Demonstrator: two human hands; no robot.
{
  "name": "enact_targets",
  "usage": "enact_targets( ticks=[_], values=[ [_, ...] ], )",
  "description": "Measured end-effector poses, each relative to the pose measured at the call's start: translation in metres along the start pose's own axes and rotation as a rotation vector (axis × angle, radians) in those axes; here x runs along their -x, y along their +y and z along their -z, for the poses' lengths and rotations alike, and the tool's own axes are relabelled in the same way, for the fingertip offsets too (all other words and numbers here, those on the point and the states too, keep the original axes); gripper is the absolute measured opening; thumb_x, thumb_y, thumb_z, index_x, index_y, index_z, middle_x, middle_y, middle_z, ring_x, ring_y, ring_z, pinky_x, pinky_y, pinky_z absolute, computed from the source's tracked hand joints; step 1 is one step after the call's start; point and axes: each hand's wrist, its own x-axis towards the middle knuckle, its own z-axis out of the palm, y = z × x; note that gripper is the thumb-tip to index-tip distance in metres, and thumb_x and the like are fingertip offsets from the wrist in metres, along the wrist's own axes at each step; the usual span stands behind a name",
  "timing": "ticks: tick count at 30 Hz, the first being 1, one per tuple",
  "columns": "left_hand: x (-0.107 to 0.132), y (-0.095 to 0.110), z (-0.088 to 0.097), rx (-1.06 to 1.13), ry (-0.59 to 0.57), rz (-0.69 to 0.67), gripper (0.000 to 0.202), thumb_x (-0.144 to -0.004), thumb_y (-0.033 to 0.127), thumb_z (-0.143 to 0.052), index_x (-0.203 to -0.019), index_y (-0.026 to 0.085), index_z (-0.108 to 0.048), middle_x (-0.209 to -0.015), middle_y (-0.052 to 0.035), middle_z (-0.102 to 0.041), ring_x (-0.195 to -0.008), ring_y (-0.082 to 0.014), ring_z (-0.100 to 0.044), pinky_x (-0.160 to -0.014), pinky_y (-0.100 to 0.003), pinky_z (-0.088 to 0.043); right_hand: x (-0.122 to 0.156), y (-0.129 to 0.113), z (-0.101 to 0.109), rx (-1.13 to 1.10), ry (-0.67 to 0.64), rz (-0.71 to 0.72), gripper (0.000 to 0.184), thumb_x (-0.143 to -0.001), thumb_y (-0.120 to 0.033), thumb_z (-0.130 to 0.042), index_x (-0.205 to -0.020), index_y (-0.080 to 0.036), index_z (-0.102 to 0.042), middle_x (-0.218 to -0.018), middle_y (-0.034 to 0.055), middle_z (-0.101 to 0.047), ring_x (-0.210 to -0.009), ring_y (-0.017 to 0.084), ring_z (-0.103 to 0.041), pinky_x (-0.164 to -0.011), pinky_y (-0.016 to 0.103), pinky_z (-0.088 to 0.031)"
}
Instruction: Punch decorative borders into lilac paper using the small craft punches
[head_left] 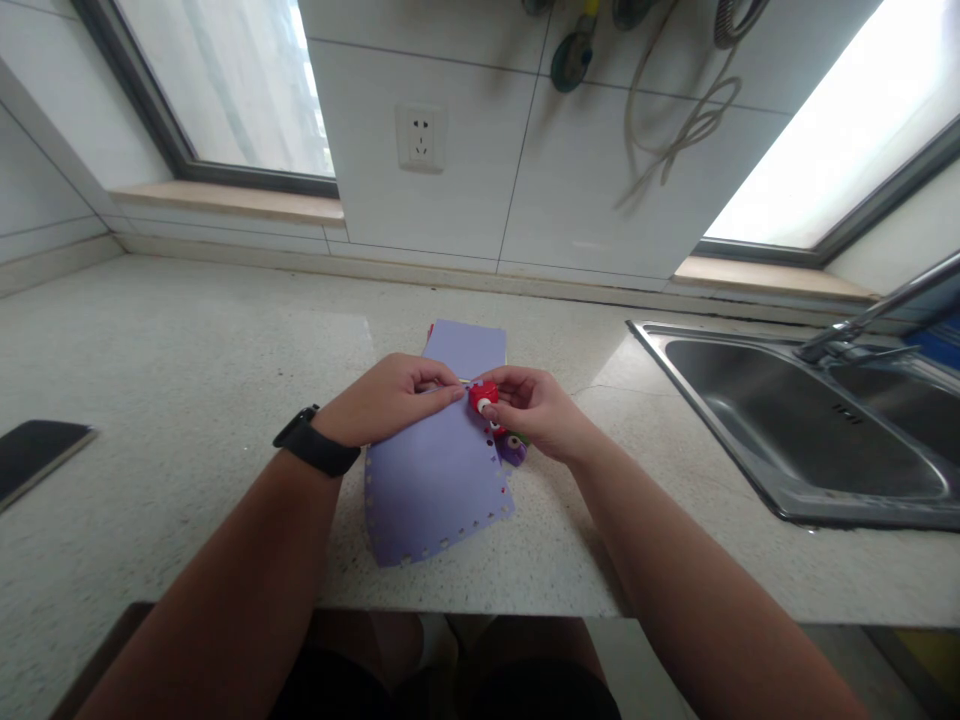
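Note:
A lilac foam sheet [435, 480] with punched holes along its edges lies on the speckled countertop [187, 380]. My left hand [390, 400], with a black watch on its wrist, rests on the sheet with fingers curled, pinching near the sheet's right edge. My right hand [536, 410] pinches a small red piece with a white dot [482, 396] against that edge. A purple piece [514, 448] sits just under my right hand, partly hidden. A second lilac sheet [466, 346] lies behind.
A steel sink [795, 420] with a tap [877, 315] is set into the counter at right. A black flat object [34, 455] lies at the left edge. A wall socket [420, 137], hanging cord and windows are behind.

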Motion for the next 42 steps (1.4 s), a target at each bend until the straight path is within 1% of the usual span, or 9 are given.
enact_targets(
  ticks=[10, 16, 20, 27, 31, 33, 36, 38, 42],
  values=[
    [0.000, -0.002, -0.002, 0.001, -0.019, -0.021, 0.031, -0.095, 0.046, -0.062, -0.103, 0.022, -0.081, -0.100, -0.0045, -0.080, -0.090, -0.0216, -0.072, -0.084, -0.033, -0.052, 0.000, 0.000, -0.001, 0.001, 0.005, -0.019, 0.034, -0.067, -0.028, -0.094, -0.092, -0.015, -0.076, -0.082, 0.0027, -0.073, -0.066, 0.009, -0.066, -0.062, 0.020, -0.058],
    [-0.001, -0.002, -0.002, -0.014, -0.022, -0.010, 0.028, -0.095, 0.043, -0.063, -0.102, 0.022, -0.081, -0.102, -0.0042, -0.080, -0.092, -0.0217, -0.072, -0.085, -0.033, -0.052, 0.001, -0.003, -0.006, -0.031, 0.036, -0.042, 0.033, -0.064, -0.026, -0.094, -0.087, -0.014, -0.074, -0.075, 0.0017, -0.072, -0.062, 0.009, -0.064, -0.057, 0.020, -0.056],
    [0.000, -0.001, -0.002, -0.007, -0.023, -0.013, 0.028, -0.095, 0.043, -0.063, -0.104, 0.022, -0.080, -0.103, -0.0039, -0.080, -0.092, -0.0216, -0.072, -0.085, -0.033, -0.051, 0.000, -0.002, -0.007, -0.019, 0.054, -0.018, 0.033, -0.063, -0.026, -0.094, -0.086, -0.015, -0.073, -0.076, 0.0023, -0.072, -0.062, 0.010, -0.065, -0.056, 0.020, -0.055],
    [0.001, 0.002, -0.003, -0.027, 0.010, -0.045, 0.028, -0.094, 0.043, -0.066, -0.103, 0.022, -0.080, -0.097, -0.0033, -0.079, -0.084, -0.0185, -0.069, -0.077, -0.030, -0.049, 0.001, -0.001, -0.008, 0.017, 0.043, 0.010, 0.038, -0.060, -0.028, -0.095, -0.084, -0.015, -0.069, -0.071, 0.0006, -0.070, -0.058, 0.009, -0.061, -0.051, 0.020, -0.051],
    [0.003, 0.005, -0.004, -0.070, 0.050, -0.046, 0.025, -0.088, 0.042, -0.072, -0.098, 0.021, -0.081, -0.077, -0.0006, -0.074, -0.063, -0.0129, -0.057, -0.058, -0.027, -0.038, 0.003, -0.002, -0.009, 0.063, 0.040, 0.029, 0.040, -0.059, -0.029, -0.094, -0.083, -0.016, -0.065, -0.071, 0.0007, -0.070, -0.059, 0.010, -0.061, -0.050, 0.021, -0.049],
    [0.004, 0.007, -0.004, -0.053, 0.059, -0.039, 0.024, -0.086, 0.042, -0.074, -0.095, 0.021, -0.081, -0.071, 0.0003, -0.071, -0.060, -0.0125, -0.054, -0.056, -0.027, -0.036, 0.004, -0.003, -0.009, 0.086, 0.036, 0.033, 0.038, -0.061, -0.029, -0.093, -0.084, -0.017, -0.064, -0.070, 0.0006, -0.069, -0.058, 0.010, -0.059, -0.049, 0.021, -0.048],
    [0.004, 0.009, -0.005, 0.043, 0.031, -0.025, 0.028, -0.081, 0.043, -0.080, -0.098, 0.021, -0.080, -0.084, -0.0018, -0.076, -0.074, -0.0161, -0.064, -0.067, -0.028, -0.045, 0.006, -0.006, -0.009, 0.123, 0.028, 0.050, 0.038, -0.060, -0.025, -0.092, -0.084, -0.017, -0.063, -0.071, 0.0004, -0.069, -0.059, 0.010, -0.058, -0.049, 0.021, -0.046],
    [0.004, 0.010, -0.006, 0.093, 0.008, -0.016, 0.035, -0.074, 0.044, -0.086, -0.098, 0.021, -0.079, -0.095, -0.0032, -0.078, -0.085, -0.0194, -0.068, -0.076, -0.031, -0.049, 0.008, -0.008, -0.009, 0.151, 0.032, 0.060, 0.037, -0.059, -0.022, -0.092, -0.082, -0.017, -0.063, -0.071, 0.0003, -0.069, -0.060, 0.010, -0.058, -0.050, 0.021, -0.046],
    [0.001, 0.010, -0.011, 0.099, 0.036, 0.022, 0.034, -0.068, 0.042, -0.090, -0.092, 0.021, -0.078, -0.090, -0.0015, -0.076, -0.083, -0.0191, -0.067, -0.078, -0.031, -0.050, 0.009, -0.012, -0.011, 0.182, 0.035, 0.059, 0.035, -0.059, -0.018, -0.090, -0.082, -0.015, -0.064, -0.075, 0.0013, -0.069, -0.063, 0.010, -0.059, -0.053, 0.021, -0.047]
  ],
)
